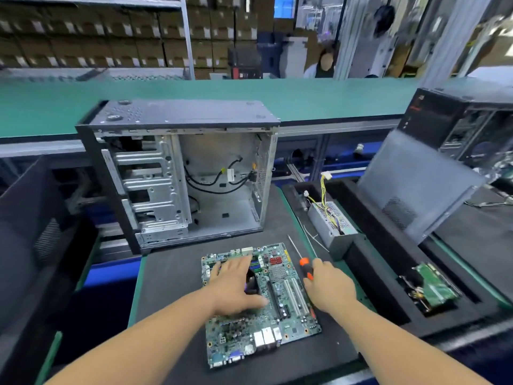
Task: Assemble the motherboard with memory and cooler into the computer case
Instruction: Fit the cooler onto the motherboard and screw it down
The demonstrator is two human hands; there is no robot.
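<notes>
the desk (pixel 172 276) is carrying everything under a dark foam mat. the computer case (pixel 177 173) is standing upright beyond the fingers, its open side facing the person and its bay showing loose black cables; no board is fitted yet. a grey side panel (pixel 416 190) is leaning well off to the right of the fingers, with a power supply (pixel 330 223) in a foam slot ahead of the right hand. the motherboard (pixel 261 304) is lying flat directly beneath the fingers. the left hand (pixel 236 284) is resting on the cooler (pixel 252 282), fingers spread wide and flat over it, thumb reaching toward the slots. the right hand (pixel 329 287) is at the board's right edge, fingers curling round the orange-and-black screwdriver (pixel 305 266), its shaft pointing away.

risk, as judged: the screwdriver tip could be scraping board components if the right hand swings inward; pressing down on the cooler could be flexing the board on soft foam; loose case cables could be snagging under the board at insertion.

markings: red lettering on the black unit (pixel 433 118) far right is too blurred to read; no other legible writing.
</notes>
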